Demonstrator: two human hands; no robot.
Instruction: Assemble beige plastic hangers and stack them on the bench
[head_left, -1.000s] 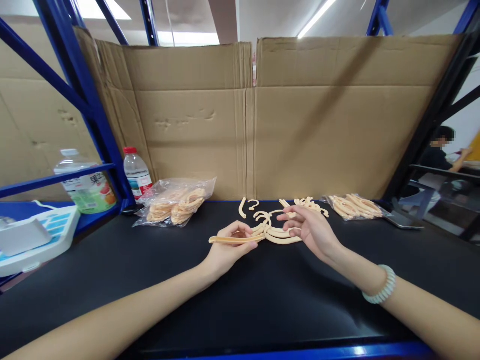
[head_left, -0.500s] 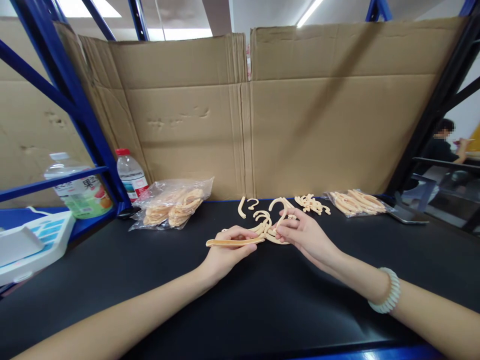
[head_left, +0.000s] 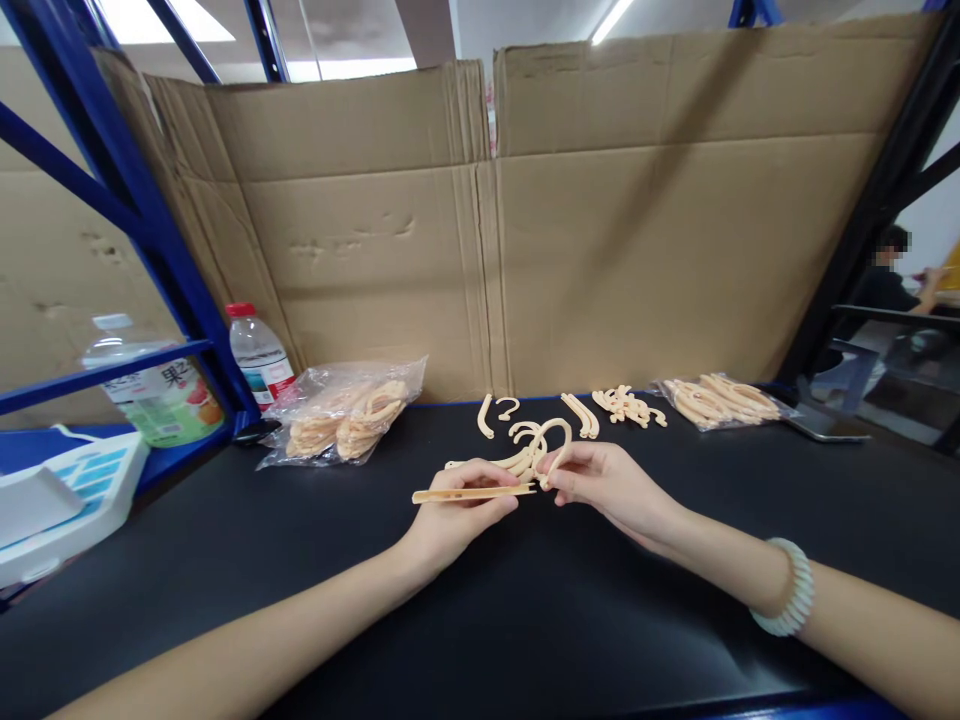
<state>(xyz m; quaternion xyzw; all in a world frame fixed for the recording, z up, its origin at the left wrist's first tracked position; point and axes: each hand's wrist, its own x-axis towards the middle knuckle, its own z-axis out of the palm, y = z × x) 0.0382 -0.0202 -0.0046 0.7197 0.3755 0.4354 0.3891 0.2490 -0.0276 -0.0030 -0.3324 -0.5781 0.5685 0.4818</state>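
Observation:
My left hand (head_left: pixel 461 510) is closed on a beige hanger arm (head_left: pixel 457 494), a long thin piece held level, its end pointing right. My right hand (head_left: pixel 604 480) pinches a curved beige hanger hook (head_left: pixel 559 435) by its lower part. The base of the hook is beside the right end of the arm; whether they touch I cannot tell. Just behind both hands, more hanger pieces (head_left: pixel 517 462) lie on the black tabletop, partly covered by the fingers and the hook.
Behind are a loose arm (head_left: pixel 485 418), a small hook (head_left: pixel 508 407), arms side by side (head_left: pixel 579 415) and a pile of small parts (head_left: pixel 628 406). Bagged pieces lie left (head_left: pixel 349 420) and right (head_left: pixel 716 400). Bottles (head_left: pixel 259 355) stand left; cardboard (head_left: pixel 637 250) closes the back. A person (head_left: pixel 889 280) sits far right.
My right hand has shifted slightly right, and the hook has tilted and come clear of the pieces behind it. The arm in my left hand now lies more level. The view has shifted slightly.

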